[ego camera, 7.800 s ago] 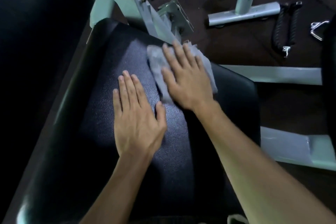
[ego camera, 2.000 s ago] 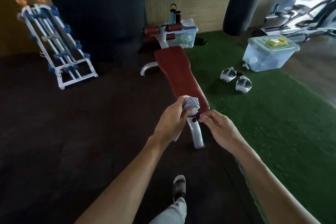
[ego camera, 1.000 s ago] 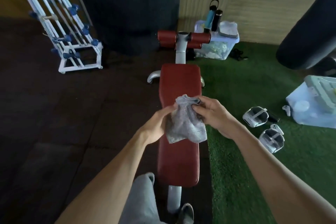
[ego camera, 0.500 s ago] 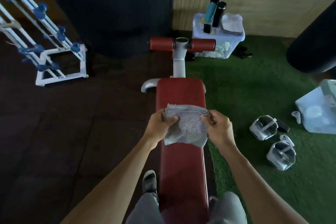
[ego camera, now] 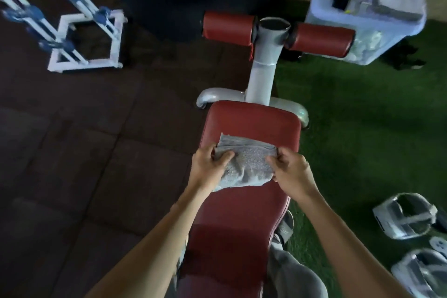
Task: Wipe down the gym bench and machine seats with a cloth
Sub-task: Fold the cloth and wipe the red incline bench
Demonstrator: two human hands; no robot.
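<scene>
A white rack with blue fittings (ego camera: 72,31) stands on the dark floor at far left. The left hand (ego camera: 209,167) pinches the left edge of the grey cloth (ego camera: 246,164), thumb curled on top. The folded cloth is over the red counter (ego camera: 251,121). The right hand (ego camera: 291,172) pinches its right edge, fingers curled. A plastic box (ego camera: 362,31) stands on green turf beyond.

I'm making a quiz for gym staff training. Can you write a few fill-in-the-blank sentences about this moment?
1. The cloth is held by ____ hands.
2. The bench padding is ____ in colour.
3. The floor right of the bench is green ____.
4. The cloth's colour is ____.

Missing words: both; red; turf; grey
</scene>
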